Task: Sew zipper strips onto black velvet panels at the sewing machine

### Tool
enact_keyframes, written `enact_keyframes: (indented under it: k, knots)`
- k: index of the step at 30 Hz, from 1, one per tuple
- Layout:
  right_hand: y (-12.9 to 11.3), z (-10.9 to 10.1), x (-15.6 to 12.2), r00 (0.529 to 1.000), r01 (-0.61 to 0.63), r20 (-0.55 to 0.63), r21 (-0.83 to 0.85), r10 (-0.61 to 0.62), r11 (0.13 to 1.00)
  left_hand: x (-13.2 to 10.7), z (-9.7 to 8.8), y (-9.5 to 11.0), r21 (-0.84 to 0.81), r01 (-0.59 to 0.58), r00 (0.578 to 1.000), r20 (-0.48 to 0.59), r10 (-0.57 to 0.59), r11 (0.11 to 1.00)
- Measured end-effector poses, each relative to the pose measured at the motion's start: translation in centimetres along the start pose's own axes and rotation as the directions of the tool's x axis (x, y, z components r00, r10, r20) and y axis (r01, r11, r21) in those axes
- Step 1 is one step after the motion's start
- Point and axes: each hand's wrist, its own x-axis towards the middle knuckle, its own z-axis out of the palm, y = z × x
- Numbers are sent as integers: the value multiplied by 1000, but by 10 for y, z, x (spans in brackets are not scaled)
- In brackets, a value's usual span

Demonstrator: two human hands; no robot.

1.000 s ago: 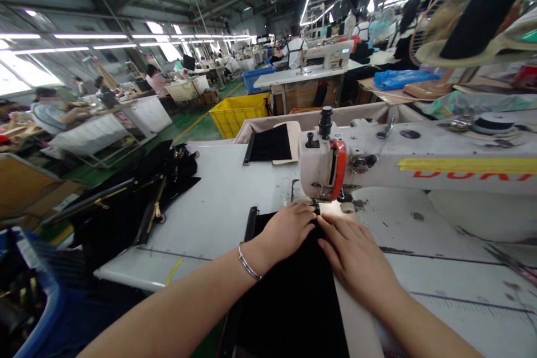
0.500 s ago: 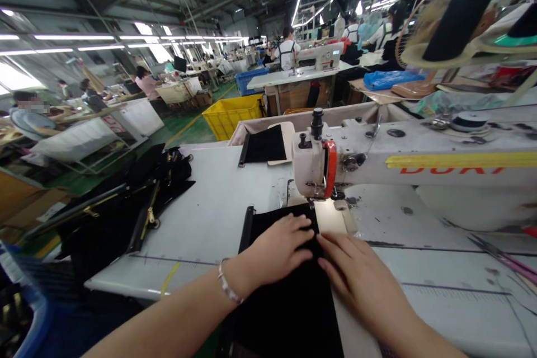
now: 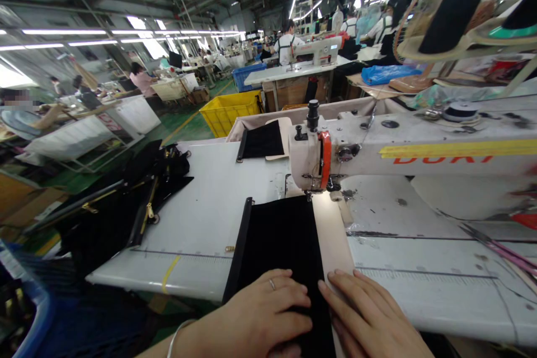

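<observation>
A black fabric panel (image 3: pixel 281 240) with a dark trim strip (image 3: pixel 239 246) along its left side lies on the sewing table, its far edge at the needle area of the sewing machine (image 3: pixel 312 165). Beneath its right edge shows a pale beige piece (image 3: pixel 335 235). My left hand (image 3: pixel 268 313) rests on the near part of the black fabric, fingers loosely bent and apart. Along the seam of black and beige, my right hand (image 3: pixel 364 313) lies with outstretched fingers. A small gold zipper pull (image 3: pixel 229 249) shows beside the trim.
Black bag pieces with gold zippers (image 3: pixel 142 212) are heaped at the table's left. Behind the machine head lies another black panel (image 3: pixel 262 140). Scissors (image 3: pixel 499 249) lie at right. A blue crate (image 3: pixel 31 313) stands lower left, a yellow bin (image 3: pixel 230 112) beyond the table.
Both hands have slid back along the fabric towards me, away from the needle. More of the black panel and the beige piece is now uncovered. The view has shifted slightly.
</observation>
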Motion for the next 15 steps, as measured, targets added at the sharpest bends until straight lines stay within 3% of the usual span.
enact_keyframes:
  k: [5, 10, 15]
  knots:
    - [0, 2, 3, 999, 41, -12, -72, -42, 997, 26, 1, -11, 81, 148, 989, -10, -148, 986]
    - [2, 3, 8, 999, 38, 24, -104, -36, 994, 32, 5, -23, 112, 133, 991, -9, -133, 985]
    - [7, 6, 12, 998, 42, 40, -90, -38, 995, 23, 6, -17, 46, 33, 998, -60, -30, 998]
